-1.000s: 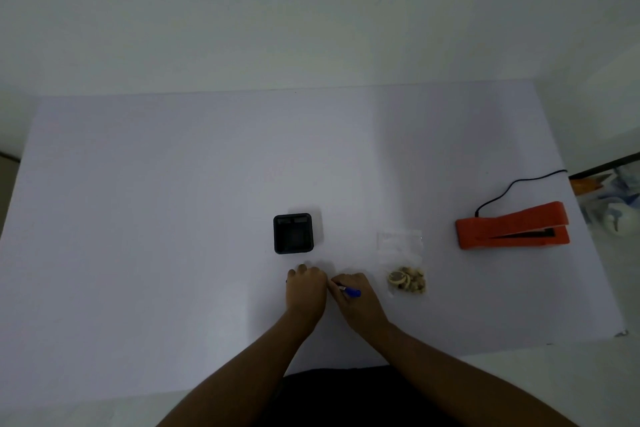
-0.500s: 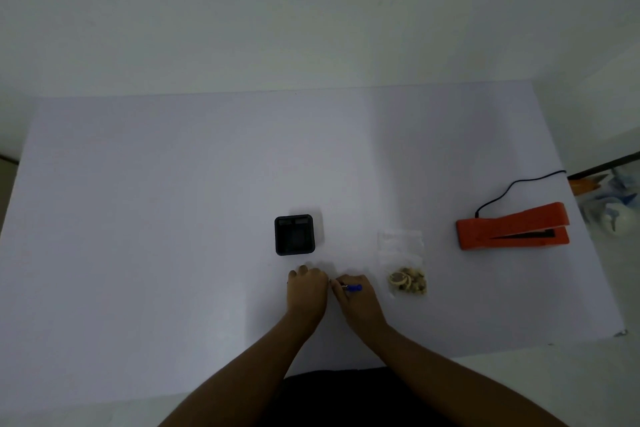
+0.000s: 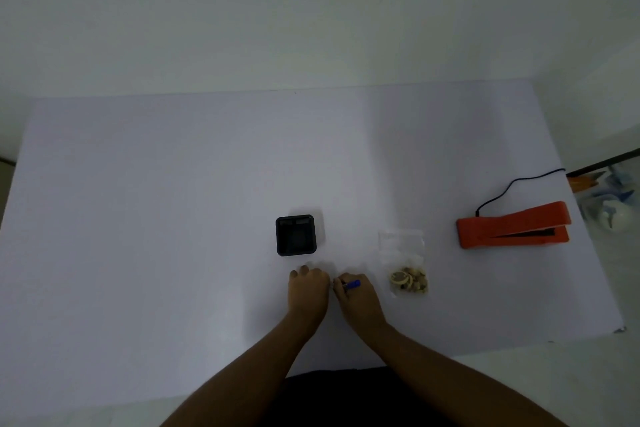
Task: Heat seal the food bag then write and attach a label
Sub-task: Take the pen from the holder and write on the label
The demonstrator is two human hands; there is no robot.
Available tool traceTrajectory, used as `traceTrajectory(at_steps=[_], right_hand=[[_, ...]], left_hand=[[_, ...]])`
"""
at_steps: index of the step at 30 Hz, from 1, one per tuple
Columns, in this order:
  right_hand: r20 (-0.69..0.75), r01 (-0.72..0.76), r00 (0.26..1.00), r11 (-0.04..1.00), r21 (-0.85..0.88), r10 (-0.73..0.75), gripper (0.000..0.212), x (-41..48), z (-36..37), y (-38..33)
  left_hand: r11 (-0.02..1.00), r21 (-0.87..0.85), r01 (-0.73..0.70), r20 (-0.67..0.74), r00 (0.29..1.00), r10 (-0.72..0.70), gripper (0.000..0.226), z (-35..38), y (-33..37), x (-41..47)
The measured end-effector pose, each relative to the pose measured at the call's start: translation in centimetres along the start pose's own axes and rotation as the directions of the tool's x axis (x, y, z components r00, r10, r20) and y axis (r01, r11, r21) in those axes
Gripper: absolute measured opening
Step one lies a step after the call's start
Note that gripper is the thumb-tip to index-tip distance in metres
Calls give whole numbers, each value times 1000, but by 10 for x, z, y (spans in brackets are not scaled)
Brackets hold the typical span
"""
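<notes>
A clear food bag (image 3: 403, 262) with pale snack pieces at its near end lies flat on the white table (image 3: 173, 201). An orange heat sealer (image 3: 514, 227) with a black cord sits at the right, its jaw slightly open. My right hand (image 3: 358, 300) grips a blue pen (image 3: 351, 285), its tip pointing left toward the other hand. My left hand (image 3: 308, 289) rests palm down on the table right beside it, fingers together. Any label under the hands is hidden.
A black square holder (image 3: 296, 235) stands just beyond my left hand. Off the table's right edge lie cluttered objects (image 3: 609, 204) on the floor. The table's near edge runs close to my forearms.
The hands have stayed in place; the pen in my right hand shifted only slightly. Bag, holder and sealer have not moved.
</notes>
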State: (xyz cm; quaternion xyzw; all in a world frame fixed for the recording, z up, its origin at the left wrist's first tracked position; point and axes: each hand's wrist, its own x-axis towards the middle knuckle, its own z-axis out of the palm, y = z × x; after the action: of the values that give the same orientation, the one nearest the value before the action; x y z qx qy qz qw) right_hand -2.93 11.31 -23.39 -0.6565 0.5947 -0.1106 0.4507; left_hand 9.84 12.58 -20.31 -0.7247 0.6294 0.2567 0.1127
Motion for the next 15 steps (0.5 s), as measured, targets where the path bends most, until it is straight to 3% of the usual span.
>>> traceTrajectory(at_steps=[11,15], right_hand=[[8,9,1000,1000,-5,-9,33,1,0,7],[-18,-52,998,999,-1,52,32,1,-4,4]], left_hand=[[1000,8,-12,2,1000,12,16,2,0,0],[1000,18,-17,11,1000,16,15,1,-1,1]])
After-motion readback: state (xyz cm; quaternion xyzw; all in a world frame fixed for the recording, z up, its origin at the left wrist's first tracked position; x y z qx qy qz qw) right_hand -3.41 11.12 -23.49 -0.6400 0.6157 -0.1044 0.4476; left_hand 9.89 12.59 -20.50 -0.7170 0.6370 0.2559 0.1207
